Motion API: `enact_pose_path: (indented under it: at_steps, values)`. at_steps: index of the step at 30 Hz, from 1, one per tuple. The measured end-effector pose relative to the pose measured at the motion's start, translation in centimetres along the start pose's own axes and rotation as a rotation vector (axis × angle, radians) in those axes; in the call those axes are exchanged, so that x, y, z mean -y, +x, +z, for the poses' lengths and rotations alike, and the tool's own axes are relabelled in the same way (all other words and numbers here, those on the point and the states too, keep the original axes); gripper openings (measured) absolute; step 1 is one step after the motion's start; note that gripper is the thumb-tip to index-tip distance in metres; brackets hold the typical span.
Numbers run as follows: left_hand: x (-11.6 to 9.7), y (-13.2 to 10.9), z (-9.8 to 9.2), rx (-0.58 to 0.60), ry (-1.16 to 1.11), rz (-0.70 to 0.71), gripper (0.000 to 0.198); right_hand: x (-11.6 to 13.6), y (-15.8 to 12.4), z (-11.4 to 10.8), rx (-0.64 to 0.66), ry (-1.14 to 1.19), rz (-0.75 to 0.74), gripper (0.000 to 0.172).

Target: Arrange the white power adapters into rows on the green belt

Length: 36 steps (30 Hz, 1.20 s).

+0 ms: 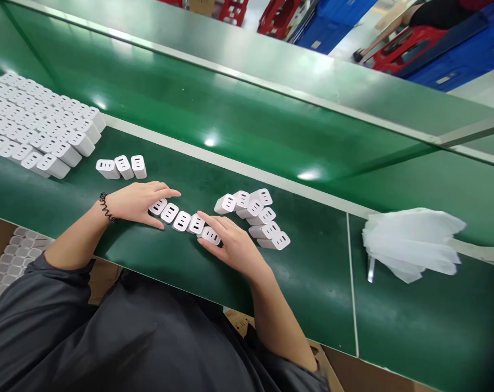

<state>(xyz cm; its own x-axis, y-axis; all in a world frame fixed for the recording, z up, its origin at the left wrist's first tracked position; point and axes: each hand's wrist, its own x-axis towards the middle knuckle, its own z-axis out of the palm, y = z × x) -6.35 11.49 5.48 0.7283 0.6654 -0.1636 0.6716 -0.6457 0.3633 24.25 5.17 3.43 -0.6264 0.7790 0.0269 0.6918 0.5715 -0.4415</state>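
Observation:
A row of several white charger blocks lies on the green table between my two hands. My left hand rests flat at the row's left end, fingers stretched over the first block. My right hand presses against the right end of the row, fingers extended and touching the last block. Just beyond my right hand lies a loose cluster of several more white chargers.
Three chargers stand in a short line at upper left, beside a large packed block of chargers. A pile of white plastic bags lies at right. A tray of chargers sits below the table edge. Crates stand behind the conveyor.

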Motion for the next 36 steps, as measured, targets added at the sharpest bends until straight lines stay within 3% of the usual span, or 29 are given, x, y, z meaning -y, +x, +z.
enact_pose_path:
  at_steps: [4, 7, 12, 19, 22, 26, 31, 36]
  values:
    - [0.8, -0.8, -0.8, -0.006, -0.031, -0.051, 0.063, -0.7, -0.1, 0.8, -0.091, 0.025, 0.002, 0.056]
    - [1.4, -1.5, -1.5, 0.019, -0.124, 0.015, 0.055, -0.8, 0.0, 1.1, -0.137, -0.005, 0.020, 0.052]
    - [1.7, -1.7, -2.1, 0.092, -0.282, 0.134, 0.059, -0.5, 0.1, 1.1, -0.163, -0.053, 0.109, 0.045]
    - [1.0, -1.1, -1.9, 0.067, -0.401, 0.247, 0.075, -0.9, -0.6, -0.7, 0.069, 0.118, 0.113, 0.062]
    - [0.3, -0.8, -1.4, 0.077, -0.446, 0.281, 0.083, -1.1, -0.7, -0.6, 0.102, 0.183, 0.099, 0.061]
    - [-0.8, 0.2, 0.1, 0.033, -0.384, 0.260, 0.088, -1.1, -0.4, 0.0, 0.043, 0.203, 0.136, 0.055]
    - [-1.9, 1.4, 2.1, -0.132, -0.229, 0.231, 0.085, -1.1, -0.1, 0.7, 0.020, 0.228, 0.132, 0.054]
    - [-1.8, 1.3, 1.8, -0.147, -0.156, 0.253, 0.091, -1.1, -0.2, 0.6, -0.012, 0.144, 0.122, 0.058]
